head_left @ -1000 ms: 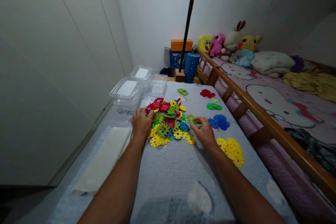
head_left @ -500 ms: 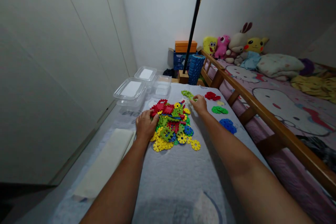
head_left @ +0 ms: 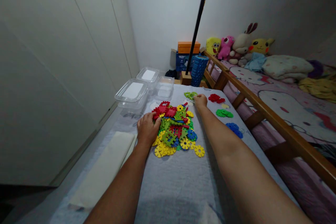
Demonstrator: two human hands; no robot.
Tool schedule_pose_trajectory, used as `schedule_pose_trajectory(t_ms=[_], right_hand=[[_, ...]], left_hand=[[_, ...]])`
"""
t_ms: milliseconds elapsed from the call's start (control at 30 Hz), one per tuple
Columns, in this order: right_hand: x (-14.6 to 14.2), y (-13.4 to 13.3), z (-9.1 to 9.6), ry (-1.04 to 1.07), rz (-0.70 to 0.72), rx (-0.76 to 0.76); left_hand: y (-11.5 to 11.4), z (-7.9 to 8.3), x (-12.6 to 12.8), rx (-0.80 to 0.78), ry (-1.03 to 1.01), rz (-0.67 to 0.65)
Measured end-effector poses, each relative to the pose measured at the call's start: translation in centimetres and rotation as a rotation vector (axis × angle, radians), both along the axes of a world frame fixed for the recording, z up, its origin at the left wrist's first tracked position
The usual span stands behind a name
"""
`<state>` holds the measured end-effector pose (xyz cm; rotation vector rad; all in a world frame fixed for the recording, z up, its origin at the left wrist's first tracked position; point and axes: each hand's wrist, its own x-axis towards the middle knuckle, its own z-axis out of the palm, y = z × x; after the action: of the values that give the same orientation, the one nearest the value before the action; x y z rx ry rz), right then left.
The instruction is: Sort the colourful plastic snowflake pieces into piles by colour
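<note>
A heap of plastic interlocking building pieces (head_left: 174, 131) lies in the middle of the table, with red, green, yellow and blue ones mixed. My left hand (head_left: 148, 127) rests at the heap's left edge, fingers spread over the red square pieces (head_left: 166, 109). Beyond the heap, my right hand (head_left: 201, 101) touches a small group of light green pieces (head_left: 190, 95). Its fingers are pinched together, and what lies between them is hidden. To the right are separate piles of red pieces (head_left: 215, 98), green discs (head_left: 224, 113) and blue discs (head_left: 234, 130).
Clear plastic boxes (head_left: 132, 92) with lids stand at the back left of the cloth-covered table (head_left: 181, 185). A folded white cloth (head_left: 103, 169) lies at the left. A wooden bed rail (head_left: 258, 110) runs along the right, and a black pole (head_left: 196, 24) rises behind.
My right hand has moved slightly away from the heap, up against the light green pieces. The left hand stays on the heap's left edge. The whole view has shifted a little.
</note>
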<state>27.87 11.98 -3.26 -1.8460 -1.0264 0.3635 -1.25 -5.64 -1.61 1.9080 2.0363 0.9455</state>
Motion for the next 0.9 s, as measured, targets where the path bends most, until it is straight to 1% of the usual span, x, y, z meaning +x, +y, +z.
schedule_pose_trajectory(t_ms=[133, 233, 333, 433, 533, 600, 733, 800, 900], right_hand=[[0.1, -0.5, -0.4, 0.077, 0.039, 0.039], [0.1, -1.7, -0.7, 0.122, 0.053, 0.062], [0.0, -3.2, -1.1, 0.111, 0.073, 0.107], [-0.6, -4.5, -1.4, 0.069, 0.173, 0.128], [-1.4, -5.3, -1.3, 0.012, 0.354, 0.048], [-2.0, -5.6, -1.1, -0.099, 0.443, -0.033], [-2.6, -5.9, -0.6, -0.37, 0.483, -0.093], [-2.7, -5.9, -0.4, -0.433, 0.498, -0.123], [-2.6, -5.8, -0.2, -0.471, 0.535, -0.186]], left_hand=[[0.0, -0.1, 0.0, -0.002, -0.013, -0.003], [0.1, -0.2, 0.0, 0.004, -0.017, 0.0], [0.1, -0.2, 0.0, 0.001, -0.026, 0.003], [0.0, -0.1, 0.0, -0.013, -0.037, 0.001], [0.1, -0.2, -0.1, -0.013, -0.043, -0.001], [0.1, -0.3, -0.1, -0.007, -0.04, -0.002], [0.2, -0.5, -0.2, 0.0, -0.034, -0.01], [0.1, -0.3, -0.1, -0.002, -0.031, -0.007], [0.1, -0.1, 0.0, -0.005, -0.022, 0.0]])
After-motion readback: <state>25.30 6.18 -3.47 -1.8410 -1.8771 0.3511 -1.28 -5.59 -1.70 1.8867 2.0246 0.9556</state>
